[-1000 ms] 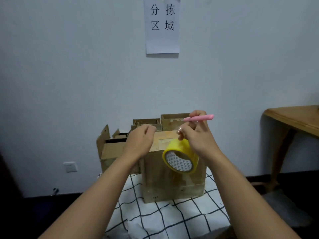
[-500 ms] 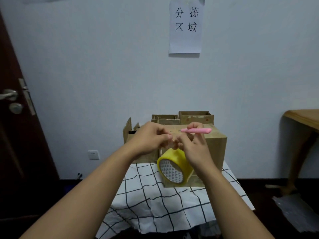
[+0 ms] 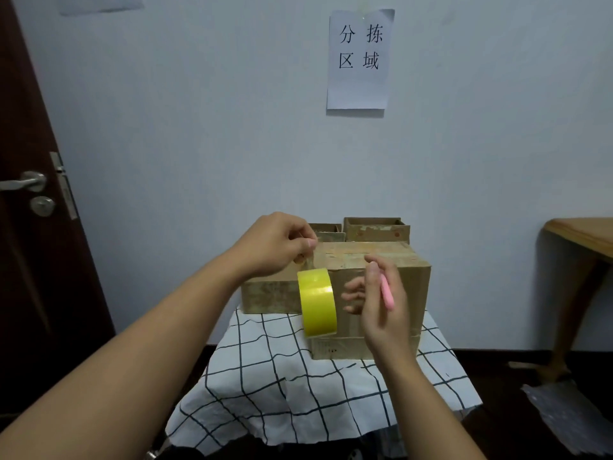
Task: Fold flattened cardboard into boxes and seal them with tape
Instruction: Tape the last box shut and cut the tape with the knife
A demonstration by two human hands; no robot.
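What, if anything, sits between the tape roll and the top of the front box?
Nothing visible. The yellow tape roll hangs against the front box below its top edge. The left hand pinches something at that edge, seemingly the tape's end. The right hand, holding a pink cutter, is beside the roll.

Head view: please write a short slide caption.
Left hand pinches tape end above yellow roll; right hand holds pink cutter before cardboard box.

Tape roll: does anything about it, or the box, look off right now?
The yellow tape roll hangs edge-on in front of the box, held only by the strip that the left hand pinches. The right hand holds a pink cutter, not the roll. The box looks square.
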